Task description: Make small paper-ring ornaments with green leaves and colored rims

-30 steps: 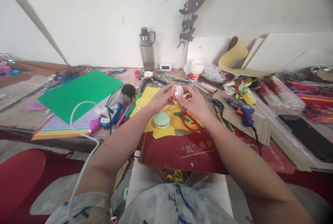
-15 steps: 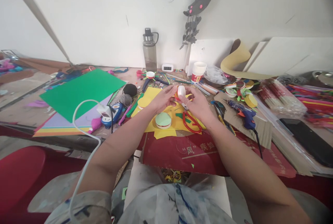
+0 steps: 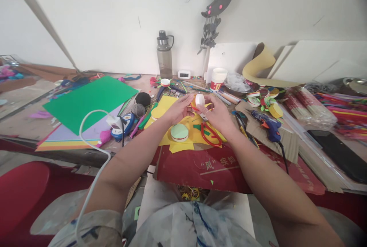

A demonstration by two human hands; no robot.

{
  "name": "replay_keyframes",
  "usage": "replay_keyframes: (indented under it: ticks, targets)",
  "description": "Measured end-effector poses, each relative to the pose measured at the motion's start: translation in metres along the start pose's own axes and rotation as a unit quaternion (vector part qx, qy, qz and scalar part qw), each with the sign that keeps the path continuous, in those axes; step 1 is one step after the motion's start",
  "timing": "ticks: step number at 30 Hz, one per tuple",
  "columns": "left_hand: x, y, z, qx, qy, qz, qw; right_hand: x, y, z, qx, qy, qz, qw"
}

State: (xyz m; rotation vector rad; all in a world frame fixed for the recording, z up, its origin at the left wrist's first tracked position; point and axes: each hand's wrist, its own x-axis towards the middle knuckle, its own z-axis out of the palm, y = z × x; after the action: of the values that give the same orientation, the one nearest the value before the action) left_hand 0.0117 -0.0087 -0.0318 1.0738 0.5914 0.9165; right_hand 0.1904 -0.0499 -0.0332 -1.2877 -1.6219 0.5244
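Note:
Between my two hands is a small round paper piece (image 3: 200,100), white on its face and orange-red round its side, like a cut-off cup base. My left hand (image 3: 181,110) grips it from the left, with fingers curled at its edge. From the right, my right hand (image 3: 217,114) pinches it with thumb and fingers. Right below the hands lie yellow paper (image 3: 183,147), red-handled scissors (image 3: 220,140) and a round piece with a pale green top (image 3: 179,131). A yellow-topped round piece (image 3: 156,114) sits partly behind my left hand.
A glue gun (image 3: 271,126), a cutter (image 3: 243,124) and a black phone (image 3: 336,153) lie to the right. At the back stand a bottle (image 3: 164,57) and paper cups (image 3: 218,78). Green paper (image 3: 91,101) and a white cable (image 3: 94,180) are at left.
The round piece has turned slightly in my hands, so more of its orange side shows. Both hands stay in nearly the same place.

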Motion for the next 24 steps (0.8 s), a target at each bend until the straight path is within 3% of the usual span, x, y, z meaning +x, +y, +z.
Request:
replay_keyframes:
  ticks: [8,13,15,17,19,22,24]
  targets:
    - [0.004,-0.001,-0.001,0.013,0.039,-0.065,0.997,-0.003,0.013,0.007,-0.083,-0.018,-0.031,0.996]
    - [0.003,-0.004,-0.003,0.077,-0.001,-0.058,0.995,-0.005,0.014,0.01,-0.088,-0.029,-0.053,0.994]
    - [0.001,-0.002,-0.006,0.135,0.01,-0.041,0.99,-0.004,0.013,0.009,-0.093,-0.023,-0.053,0.994]
    - [0.0,0.005,-0.01,0.208,0.06,-0.011,0.976,-0.003,0.014,0.007,-0.101,-0.008,-0.052,0.994]
    - [0.001,0.018,-0.015,0.258,0.147,0.028,0.954,-0.002,0.014,0.005,-0.112,0.005,-0.058,0.992]
    - [0.007,0.048,-0.024,0.263,0.259,0.071,0.927,-0.001,0.014,0.005,-0.129,0.01,-0.069,0.989]
    - [0.017,0.068,-0.029,0.271,0.291,0.094,0.913,-0.002,0.012,0.007,-0.131,0.01,-0.068,0.989]
